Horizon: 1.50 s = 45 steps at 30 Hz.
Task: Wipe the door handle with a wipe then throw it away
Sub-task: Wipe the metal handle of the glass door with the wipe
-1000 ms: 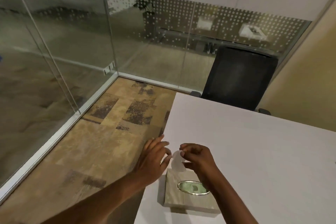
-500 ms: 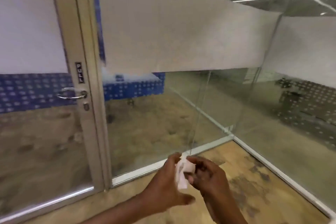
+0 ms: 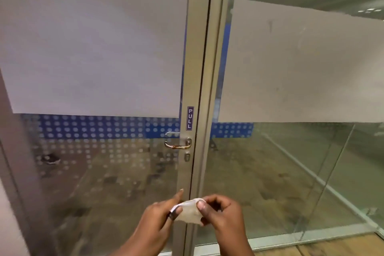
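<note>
Both hands sit at the bottom centre of the frame, drawn close together with one white wipe (image 3: 189,212) stretched between them. Left hand (image 3: 159,222) pinches the wipe's left edge between thumb and fingers; right hand (image 3: 223,214) grips the right edge, its thumb pressed on top. The wipe is crumpled and partly see-through, held in the air in front of the door frame (image 3: 197,68), low down and well below the handle.

One metal door handle (image 3: 177,145) shows, a lever at mid-frame just left of centre, with brownish marks along its underside. One keyhole (image 3: 187,157) sits just beneath it, and one small PULL sign (image 3: 190,118) is stuck on the frame just above. Two large frosted panels (image 3: 93,48) cover the glass, one each side of the frame.
</note>
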{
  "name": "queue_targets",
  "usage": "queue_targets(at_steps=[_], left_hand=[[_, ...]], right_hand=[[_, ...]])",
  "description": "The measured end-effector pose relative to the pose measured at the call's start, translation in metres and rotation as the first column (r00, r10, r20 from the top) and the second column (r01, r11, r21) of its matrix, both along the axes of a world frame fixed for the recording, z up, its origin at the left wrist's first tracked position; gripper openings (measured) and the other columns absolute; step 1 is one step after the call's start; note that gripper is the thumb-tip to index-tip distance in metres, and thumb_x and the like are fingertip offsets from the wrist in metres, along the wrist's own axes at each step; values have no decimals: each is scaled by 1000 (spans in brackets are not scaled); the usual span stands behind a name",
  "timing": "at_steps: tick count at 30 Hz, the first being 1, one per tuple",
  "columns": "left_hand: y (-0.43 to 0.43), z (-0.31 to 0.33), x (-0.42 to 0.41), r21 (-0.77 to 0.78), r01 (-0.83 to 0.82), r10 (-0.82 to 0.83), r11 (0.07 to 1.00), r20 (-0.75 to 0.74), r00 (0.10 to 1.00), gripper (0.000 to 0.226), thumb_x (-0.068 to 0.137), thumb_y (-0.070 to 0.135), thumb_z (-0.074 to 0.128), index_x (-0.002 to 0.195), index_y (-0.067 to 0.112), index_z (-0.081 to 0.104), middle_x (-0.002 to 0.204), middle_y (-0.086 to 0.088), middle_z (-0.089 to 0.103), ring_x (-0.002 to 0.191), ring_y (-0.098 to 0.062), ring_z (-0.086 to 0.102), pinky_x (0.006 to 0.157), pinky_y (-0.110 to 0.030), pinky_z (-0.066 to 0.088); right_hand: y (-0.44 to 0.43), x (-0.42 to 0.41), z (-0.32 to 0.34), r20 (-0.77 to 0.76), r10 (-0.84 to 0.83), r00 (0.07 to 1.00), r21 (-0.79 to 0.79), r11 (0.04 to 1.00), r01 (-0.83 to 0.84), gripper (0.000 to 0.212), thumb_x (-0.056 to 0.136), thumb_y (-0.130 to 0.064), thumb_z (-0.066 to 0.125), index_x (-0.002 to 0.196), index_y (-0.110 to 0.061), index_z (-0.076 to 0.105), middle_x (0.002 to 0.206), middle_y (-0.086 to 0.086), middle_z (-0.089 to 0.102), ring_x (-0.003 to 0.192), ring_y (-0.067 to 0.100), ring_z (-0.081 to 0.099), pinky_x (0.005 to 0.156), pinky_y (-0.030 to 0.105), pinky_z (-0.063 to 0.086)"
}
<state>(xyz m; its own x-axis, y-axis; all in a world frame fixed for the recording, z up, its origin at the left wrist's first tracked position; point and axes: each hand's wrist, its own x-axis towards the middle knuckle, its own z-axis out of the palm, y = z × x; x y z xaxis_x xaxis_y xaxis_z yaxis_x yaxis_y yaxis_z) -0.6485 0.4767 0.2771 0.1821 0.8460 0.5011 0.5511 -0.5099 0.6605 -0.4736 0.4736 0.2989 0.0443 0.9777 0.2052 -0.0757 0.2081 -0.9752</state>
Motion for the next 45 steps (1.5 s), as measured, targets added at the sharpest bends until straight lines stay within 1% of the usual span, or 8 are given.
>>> queue_targets(at_steps=[6, 15, 20, 24, 29, 34, 40, 45], left_hand=[[60, -1, -36, 356, 2, 93, 935, -251, 964, 62, 104, 38, 26, 115, -9, 64, 85, -2, 77, 62, -14, 66, 63, -27, 46], [181, -12, -44, 494, -43, 104, 869, -96, 990, 52, 104, 30, 30, 107, -5, 68, 101, -7, 75, 90, -2, 58, 69, -28, 45], [260, -17, -32, 358, -30, 43, 933, -28, 999, 32, 99, 20, 43, 79, 14, 68, 85, 9, 71, 79, -11, 66, 67, -30, 52], [292, -17, -23, 59, -54, 49, 997, 85, 995, 12, 92, 28, 52, 94, 32, 63, 95, 16, 71, 89, -8, 68, 78, -25, 53], [314, -3, -25, -81, -147, 155, 986, 105, 982, 50, 62, 68, 67, 108, 52, 54, 92, 18, 69, 77, -1, 66, 66, -14, 46], [342, -12, -8, -476, 189, 28, 859, 412, 911, 63, 51, 63, 84, 98, 24, 70, 87, -16, 71, 76, -19, 63, 75, -46, 54], [366, -28, -19, -502, -34, 179, 864, 243, 953, 26, 53, 49, 74, 70, 31, 72, 70, -13, 72, 62, -10, 59, 66, -36, 53], [375, -35, -30, -475, -111, 180, 873, 103, 978, 16, 74, 23, 81, 66, 24, 67, 52, 1, 69, 53, -9, 65, 60, -24, 50]], right_hand=[[64, -37, -3, -376, 67, 924, -227, 960, -161, 18, 50, 2, 66, 42, -9, 55, 63, 21, 69, 44, 28, 57, 33, 24, 42], [196, -42, -27, -678, -37, 734, -332, 906, -261, 24, 68, -4, 46, 49, -6, 60, 69, 29, 70, 56, 38, 68, 62, 37, 43], [277, -35, -40, -603, -194, 774, -449, 884, -129, 27, 74, 6, 52, 49, -2, 51, 46, 14, 50, 43, 21, 53, 56, 28, 33], [312, -35, -47, -444, -129, 887, -440, 893, -91, 33, 87, 16, 42, 59, 0, 50, 40, 13, 48, 34, 18, 39, 46, 19, 32], [345, -31, -27, -370, -122, 921, -243, 970, 31, 22, 77, 15, 58, 68, -5, 54, 51, 16, 58, 50, 27, 53, 57, 32, 43], [362, -30, -40, -156, -73, 985, -177, 983, 45, 36, 57, -4, 78, 89, -16, 68, 78, 2, 77, 72, 17, 72, 61, 24, 54], [371, -31, -55, 70, -29, 997, -262, 964, 46, 29, 66, -35, 64, 94, -30, 72, 98, 6, 76, 93, 29, 69, 84, 49, 57], [376, -34, -72, 293, -131, 947, -244, 948, 206, 20, 77, -38, 67, 58, -44, 69, 58, -4, 71, 60, 17, 66, 66, 43, 59]])
